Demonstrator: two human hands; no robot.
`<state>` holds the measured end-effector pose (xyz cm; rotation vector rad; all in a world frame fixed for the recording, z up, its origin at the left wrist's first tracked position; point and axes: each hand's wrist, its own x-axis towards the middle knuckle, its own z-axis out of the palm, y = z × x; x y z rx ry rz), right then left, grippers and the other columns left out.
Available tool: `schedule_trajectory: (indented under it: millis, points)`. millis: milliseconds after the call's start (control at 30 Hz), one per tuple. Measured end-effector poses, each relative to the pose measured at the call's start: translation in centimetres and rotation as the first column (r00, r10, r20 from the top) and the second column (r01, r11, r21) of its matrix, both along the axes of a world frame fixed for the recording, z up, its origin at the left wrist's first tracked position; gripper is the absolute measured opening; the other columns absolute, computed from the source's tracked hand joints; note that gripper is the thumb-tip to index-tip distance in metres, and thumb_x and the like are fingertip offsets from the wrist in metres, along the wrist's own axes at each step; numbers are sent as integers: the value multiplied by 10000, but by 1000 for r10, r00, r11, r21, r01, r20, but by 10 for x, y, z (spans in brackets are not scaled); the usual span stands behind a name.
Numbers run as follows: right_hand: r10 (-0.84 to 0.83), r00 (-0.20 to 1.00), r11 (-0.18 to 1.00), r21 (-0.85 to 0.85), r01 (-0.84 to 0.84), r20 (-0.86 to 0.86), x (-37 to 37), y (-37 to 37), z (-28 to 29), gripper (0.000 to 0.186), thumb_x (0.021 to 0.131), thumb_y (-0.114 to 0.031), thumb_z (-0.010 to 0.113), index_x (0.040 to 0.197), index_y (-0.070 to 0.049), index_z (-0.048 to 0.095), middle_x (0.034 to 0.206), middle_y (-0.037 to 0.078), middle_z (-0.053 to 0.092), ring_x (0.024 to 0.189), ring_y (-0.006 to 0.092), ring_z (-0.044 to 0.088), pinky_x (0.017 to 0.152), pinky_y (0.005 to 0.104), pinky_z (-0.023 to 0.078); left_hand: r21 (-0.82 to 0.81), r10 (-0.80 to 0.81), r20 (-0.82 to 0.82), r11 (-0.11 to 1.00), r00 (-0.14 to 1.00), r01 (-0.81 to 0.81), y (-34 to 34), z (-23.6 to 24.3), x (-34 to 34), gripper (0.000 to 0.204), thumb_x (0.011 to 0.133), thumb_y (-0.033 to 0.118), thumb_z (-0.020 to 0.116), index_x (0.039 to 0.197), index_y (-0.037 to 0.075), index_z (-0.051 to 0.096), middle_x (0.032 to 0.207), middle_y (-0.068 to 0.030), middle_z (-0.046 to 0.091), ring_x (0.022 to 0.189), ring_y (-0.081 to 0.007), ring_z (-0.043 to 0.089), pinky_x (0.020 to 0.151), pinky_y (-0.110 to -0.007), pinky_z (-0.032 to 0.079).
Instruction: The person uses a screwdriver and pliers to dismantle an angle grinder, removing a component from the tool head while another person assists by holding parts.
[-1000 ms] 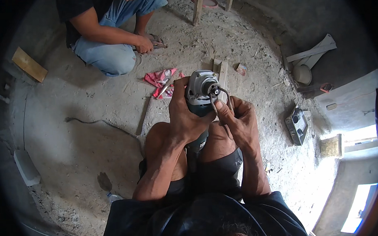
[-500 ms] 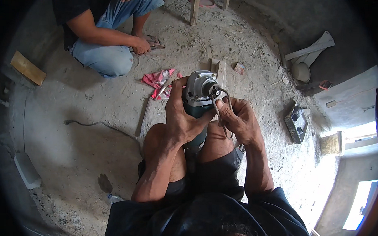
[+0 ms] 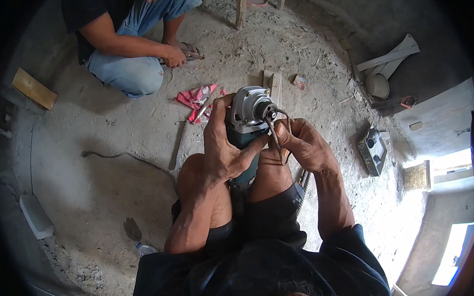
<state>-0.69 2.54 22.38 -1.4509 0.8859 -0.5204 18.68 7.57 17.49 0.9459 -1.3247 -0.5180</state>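
Between my knees an angle grinder (image 3: 247,108) with a silver metal head and dark green body stands head up, its spindle (image 3: 272,114) bare of any disc. My left hand (image 3: 224,148) is wrapped round the grinder's body just under the head. My right hand (image 3: 305,145) grips a bent metal wrench (image 3: 276,139), its thumb pressed on it; the two prongs of the wrench reach up around the spindle.
A co-worker (image 3: 124,53) squats at upper left. On the dusty floor lie a pink cloth (image 3: 191,97), a cord (image 3: 127,154), wooden pieces (image 3: 276,84), a grey tray (image 3: 375,153) and a bottle (image 3: 145,249). A board (image 3: 36,87) leans left; a bucket (image 3: 377,87) stands right.
The grinder and my left hand have shifted slightly up and left. My right hand and forearm have swung rightward, with the wrench angled further across, still around the spindle.
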Motion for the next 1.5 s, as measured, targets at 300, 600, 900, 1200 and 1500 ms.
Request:
schedule_trajectory:
  millis: [300, 600, 900, 1200, 1500]
  points:
    - [148, 989, 988, 55, -148, -11, -5, -2, 7, 581, 969, -575, 613, 847, -8, 610, 677, 41, 596, 583, 106, 623, 530, 235, 481, 29, -45, -91, 998, 995, 48, -1, -4, -2, 681, 733, 121, 849, 1310, 19, 502, 1114, -135, 650, 1013, -248, 681, 902, -360, 535]
    - [42, 995, 983, 174, -58, 91, 4, 0, 12, 498, 914, -476, 753, 785, -15, 615, 645, 52, 605, 530, 111, 597, 474, 242, 466, 64, -31, -114, 997, 993, 39, 2, -2, -1, 669, 725, 115, 846, 1294, 24, 507, 1099, -129, 645, 996, -244, 679, 888, -362, 537]
    - [-4, 992, 990, 144, -15, 127, 5, -7, 6, 452, 871, -390, 826, 760, -34, 570, 639, 46, 588, 496, 96, 562, 410, 245, 407, 83, -46, -114, 995, 992, 56, -2, -7, -1, 683, 738, 127, 842, 1308, 16, 481, 1129, -143, 654, 1029, -249, 684, 907, -366, 534]
    - [-23, 997, 1000, 0, 23, 78, 12, 0, 11, 451, 917, -442, 754, 865, -73, 499, 639, -23, 481, 448, 87, 550, 368, 219, 422, 74, -37, -87, 996, 996, 44, -2, -2, -2, 663, 757, 117, 819, 1312, 3, 474, 1132, -152, 648, 1043, -250, 675, 927, -367, 527]
    - [-118, 972, 825, -564, -16, -201, 17, 11, 8, 532, 991, -465, 613, 1024, 55, 507, 601, 145, 556, 560, 280, 659, 508, 391, 478, 39, 69, 15, 997, 998, -69, -3, -2, -4, 655, 740, 100, 825, 1294, -3, 491, 1110, -159, 624, 1010, -282, 662, 891, -395, 523]
